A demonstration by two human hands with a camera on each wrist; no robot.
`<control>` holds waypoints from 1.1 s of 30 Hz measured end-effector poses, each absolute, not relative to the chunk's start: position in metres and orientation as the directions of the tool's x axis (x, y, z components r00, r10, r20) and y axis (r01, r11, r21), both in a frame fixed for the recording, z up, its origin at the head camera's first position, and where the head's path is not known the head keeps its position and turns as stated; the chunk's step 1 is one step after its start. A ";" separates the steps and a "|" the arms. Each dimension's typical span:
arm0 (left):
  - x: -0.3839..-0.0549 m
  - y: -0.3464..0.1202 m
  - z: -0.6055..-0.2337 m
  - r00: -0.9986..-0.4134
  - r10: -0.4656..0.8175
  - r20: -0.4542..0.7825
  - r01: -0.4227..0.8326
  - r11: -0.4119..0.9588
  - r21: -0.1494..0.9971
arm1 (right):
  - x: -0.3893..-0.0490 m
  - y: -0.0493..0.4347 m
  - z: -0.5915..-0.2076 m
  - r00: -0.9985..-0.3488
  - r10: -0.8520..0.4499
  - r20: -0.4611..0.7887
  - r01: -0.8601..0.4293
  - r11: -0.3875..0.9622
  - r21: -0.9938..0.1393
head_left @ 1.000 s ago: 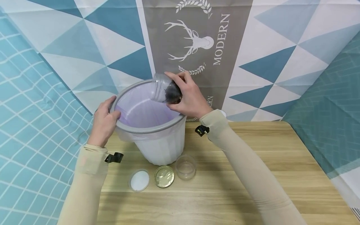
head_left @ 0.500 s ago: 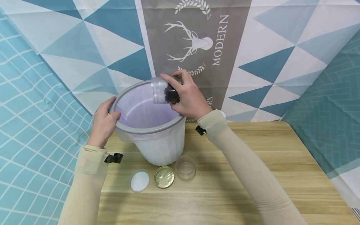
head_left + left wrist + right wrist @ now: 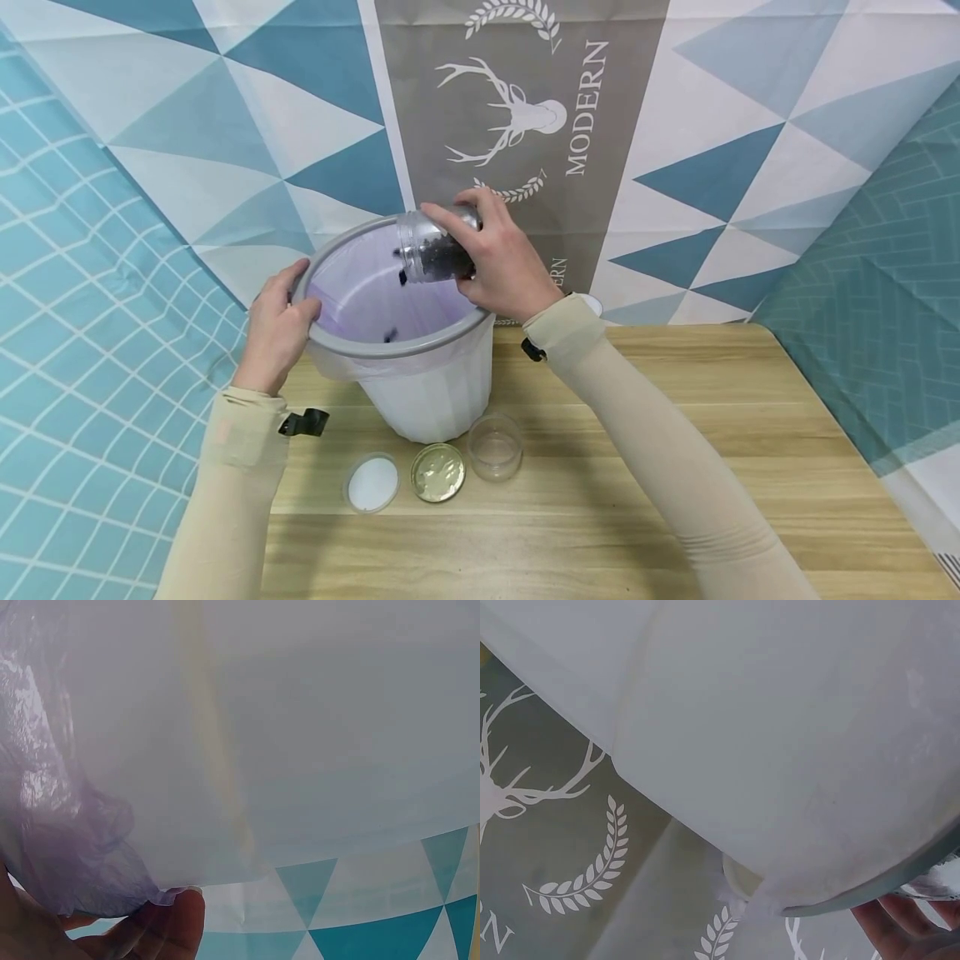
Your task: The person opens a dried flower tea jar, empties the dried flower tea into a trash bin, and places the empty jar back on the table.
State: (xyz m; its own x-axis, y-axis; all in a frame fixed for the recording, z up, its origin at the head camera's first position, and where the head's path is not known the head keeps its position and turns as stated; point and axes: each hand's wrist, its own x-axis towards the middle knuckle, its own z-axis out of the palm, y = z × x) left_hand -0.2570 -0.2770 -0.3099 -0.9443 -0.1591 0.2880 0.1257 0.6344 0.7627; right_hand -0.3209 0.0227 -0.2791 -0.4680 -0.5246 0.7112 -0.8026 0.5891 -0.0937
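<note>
A white trash bin (image 3: pixel 427 400) with a grey rim and a thin purple liner bag (image 3: pixel 360 292) stands on the table. My left hand (image 3: pixel 279 321) grips the rim on its left side, thumb over the inside edge. In the left wrist view its fingers (image 3: pixel 180 922) curl by the bunched liner. Over the bin's right side my right hand (image 3: pixel 502 250) holds a clear jar (image 3: pixel 435 246), tilted mouth-down to the left. Dark pieces fill much of the jar, and some fall from its mouth. A few dark bits (image 3: pixel 391 335) show inside the bin.
In front of the bin lie a white-lined lid (image 3: pixel 372 483), a gold foil-like round lid (image 3: pixel 438 472) and a clear round cup (image 3: pixel 495 447). A white round object (image 3: pixel 592 304) is partly hidden behind the right wrist. Patterned sheets hang behind the wooden table (image 3: pixel 600 517).
My right hand has tipped the jar further down, and its dark contents have slid to the mouth and started dropping into the bin. The left hand has stayed on the rim.
</note>
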 end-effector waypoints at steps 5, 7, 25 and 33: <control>-0.257 -0.277 -0.310 -0.944 -0.161 0.287 0.124 0.634 0.763 | -0.321 0.022 -0.279 -0.466 -0.522 0.714 -0.802 0.590 -0.092; -0.257 -0.277 -0.309 -0.944 -0.163 0.287 0.122 0.635 0.763 | -0.321 0.022 -0.279 -0.465 -0.524 0.713 -0.801 0.593 -0.086; -0.257 -0.277 -0.310 -0.945 -0.168 0.279 0.118 0.623 0.773 | -0.316 0.019 -0.277 -0.395 -0.576 0.716 -0.805 0.592 0.032; -0.257 -0.277 -0.311 -0.948 -0.164 0.274 0.116 0.623 0.774 | -0.316 0.019 -0.277 -0.371 -0.587 0.720 -0.810 0.584 0.059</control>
State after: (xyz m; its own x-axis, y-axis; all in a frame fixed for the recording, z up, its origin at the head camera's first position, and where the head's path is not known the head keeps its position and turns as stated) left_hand -0.2575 -0.2770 -0.3106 -0.9475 -0.1644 0.2742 0.1159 0.6227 0.7739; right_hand -0.3161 0.0185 -0.2768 -0.3711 -0.5870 0.7195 -0.8098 0.5838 0.0587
